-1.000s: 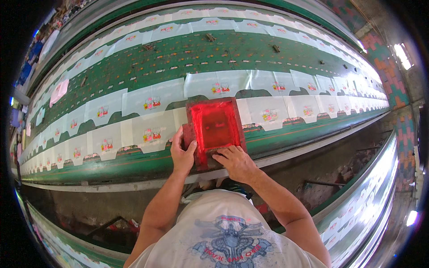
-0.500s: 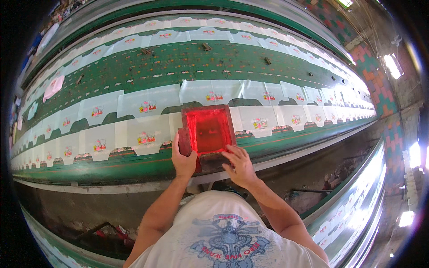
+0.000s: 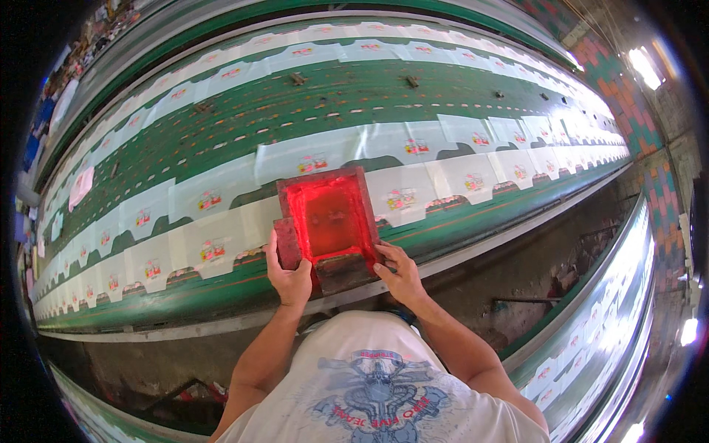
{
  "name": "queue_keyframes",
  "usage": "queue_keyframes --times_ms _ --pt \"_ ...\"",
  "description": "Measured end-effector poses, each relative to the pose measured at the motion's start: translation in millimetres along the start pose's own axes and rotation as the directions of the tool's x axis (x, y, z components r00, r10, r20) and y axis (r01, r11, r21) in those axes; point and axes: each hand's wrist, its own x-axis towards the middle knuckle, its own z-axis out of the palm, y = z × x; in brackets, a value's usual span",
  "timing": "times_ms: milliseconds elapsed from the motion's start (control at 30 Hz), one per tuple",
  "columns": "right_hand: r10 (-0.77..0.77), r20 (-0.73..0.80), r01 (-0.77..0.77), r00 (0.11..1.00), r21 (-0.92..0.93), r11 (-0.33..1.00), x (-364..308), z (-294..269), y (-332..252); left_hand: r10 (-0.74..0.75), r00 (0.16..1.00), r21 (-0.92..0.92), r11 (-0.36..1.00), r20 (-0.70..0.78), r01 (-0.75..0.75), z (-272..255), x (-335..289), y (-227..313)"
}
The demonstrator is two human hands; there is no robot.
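Note:
A screen printing frame (image 3: 360, 193) with red-stained walls and red ink inside lies over the near row of pale cloth pieces, in front of me. My left hand (image 3: 289, 279) is closed around a dark red-stained block (image 3: 286, 244) at the frame's left side; whether the block is fixed to the frame I cannot tell. At the frame's lower right corner, my right hand (image 3: 399, 275) has its thumb and fingers closed on the edge. Printed cloth pieces (image 3: 422, 201) lie on both sides, each bearing a small colourful motif.
The long green table (image 3: 295, 111) carries several rows of printed cloth. Small dark metal pieces (image 3: 411, 81) sit along its middle. A pink cloth (image 3: 81, 186) lies at the far left. Another table with prints (image 3: 583, 340) stands at the lower right, across an aisle.
My right hand has gone from loosely spread fingers to a grip on the frame's right edge. My view has turned, so table and frame appear tilted; the left hand keeps the block.

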Motion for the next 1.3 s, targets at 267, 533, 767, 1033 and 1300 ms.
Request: queue_keyframes --times_ms 267,533,767,1033,1300 --pt "-0.01 -0.026 0.009 1.0 -0.02 1.0 17.1 -136.3 39.4 -0.103 0.995 -0.234 0.967 0.006 0.102 140.7 -32.5 28.0" --pt "0.003 0.127 -0.004 0.992 0.01 1.0 27.7 -231.9 56.8 -0.175 0.984 -0.064 0.983 -0.024 0.173 200.2 -51.8 50.5" --pt "-0.154 0.164 0.175 0.974 -0.127 0.976 38.3 -257.8 48.7 -0.208 0.978 -0.069 0.976 -0.029 0.206 199.4 -51.6 43.1" --pt "-0.372 0.232 0.423 0.899 -0.237 0.874 35.7 -263.7 23.8 -0.277 0.961 -0.236 0.934 -0.003 0.268 201.7 -51.5 46.0" --pt "-0.44 0.662 0.781 0.607 -0.394 0.486 51.5 -202.5 -8.0 -0.249 0.968 -0.216 0.947 -0.026 0.238 200.3 -50.7 43.6"
